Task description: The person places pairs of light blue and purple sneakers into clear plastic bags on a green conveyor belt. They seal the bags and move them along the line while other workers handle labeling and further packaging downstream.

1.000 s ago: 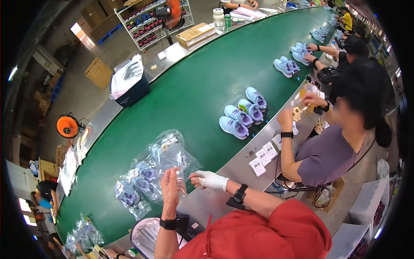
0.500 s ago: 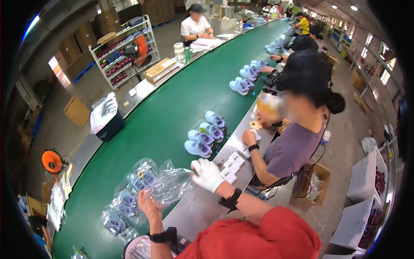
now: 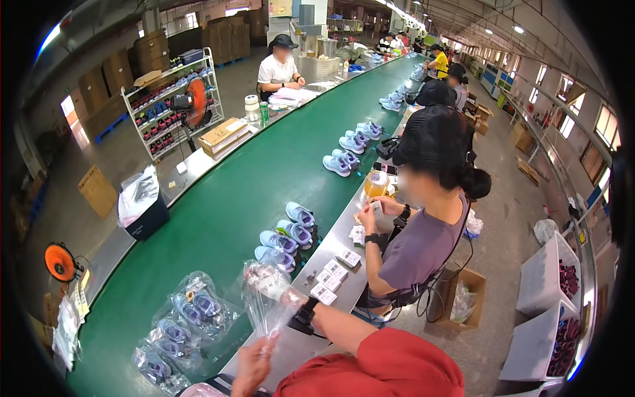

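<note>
My right hand (image 3: pixel 266 280), in a white glove with a dark watch on the wrist, shows through a clear plastic bag (image 3: pixel 268 311) that it holds up over the steel ledge (image 3: pixel 344 284). My left hand (image 3: pixel 253 368), bare, pinches the lower end of the same bag near the bottom edge of the view. Just left of the bag, several bagged blue shoes (image 3: pixel 180 325) lie on the green conveyor belt (image 3: pixel 225 205). Loose blue shoes (image 3: pixel 286 235) sit on the belt just beyond my right hand.
A co-worker in a grey-purple shirt (image 3: pixel 417 245) sits close on my right, handling small items; white label cards (image 3: pixel 331 274) lie on the ledge between us. More shoe pairs (image 3: pixel 344 159) run up the belt. A dark bin (image 3: pixel 139 212) and white crates (image 3: pixel 549 291) flank the line.
Both hands have lifted a clear bag off the ledge and spread it between them. The view has swung up and to the right along the belt.
</note>
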Available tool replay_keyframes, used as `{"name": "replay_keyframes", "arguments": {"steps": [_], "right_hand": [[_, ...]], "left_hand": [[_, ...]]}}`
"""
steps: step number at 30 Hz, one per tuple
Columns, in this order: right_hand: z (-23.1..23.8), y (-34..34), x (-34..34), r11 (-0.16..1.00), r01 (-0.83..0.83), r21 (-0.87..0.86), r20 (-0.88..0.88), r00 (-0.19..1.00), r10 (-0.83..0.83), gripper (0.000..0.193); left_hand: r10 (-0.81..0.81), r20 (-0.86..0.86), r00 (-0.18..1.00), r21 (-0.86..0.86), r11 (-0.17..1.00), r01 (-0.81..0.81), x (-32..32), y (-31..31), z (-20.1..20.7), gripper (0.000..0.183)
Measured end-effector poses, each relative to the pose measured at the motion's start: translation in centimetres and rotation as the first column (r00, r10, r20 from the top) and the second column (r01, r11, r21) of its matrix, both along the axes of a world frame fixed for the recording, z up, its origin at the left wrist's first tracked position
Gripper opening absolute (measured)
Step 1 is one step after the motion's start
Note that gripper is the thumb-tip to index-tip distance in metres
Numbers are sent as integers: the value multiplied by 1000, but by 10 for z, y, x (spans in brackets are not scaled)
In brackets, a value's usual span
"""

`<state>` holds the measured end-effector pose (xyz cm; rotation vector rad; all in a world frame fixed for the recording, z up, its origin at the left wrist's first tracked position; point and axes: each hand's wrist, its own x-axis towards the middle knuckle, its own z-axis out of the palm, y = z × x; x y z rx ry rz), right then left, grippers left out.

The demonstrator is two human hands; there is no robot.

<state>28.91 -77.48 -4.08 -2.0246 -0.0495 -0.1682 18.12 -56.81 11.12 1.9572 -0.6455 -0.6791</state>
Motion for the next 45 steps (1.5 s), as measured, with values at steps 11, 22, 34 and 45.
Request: {"name": "replay_keyframes", "arguments": {"steps": [11, 22, 34, 45], "right_hand": [[46, 59, -39, 566, -511, -647, -385, 860, 336, 32], [36, -112, -6, 821, -7, -571, -101, 993, -62, 40], [-18, -124, 29, 794, -6, -608, -118, 989, -83, 36], [92, -98, -65, 415, -159, 896, 9, 940, 341, 78]], "left_hand": [[620, 434, 654, -402, 783, -475, 82, -11, -59, 24], [708, -141, 692, -158, 673, -722, 118, -28, -43, 10], [754, -83, 652, -19, 653, -757, 134, -37, -40, 22], [616, -378, 691, -225, 663, -714, 126, -38, -23, 21]]}}
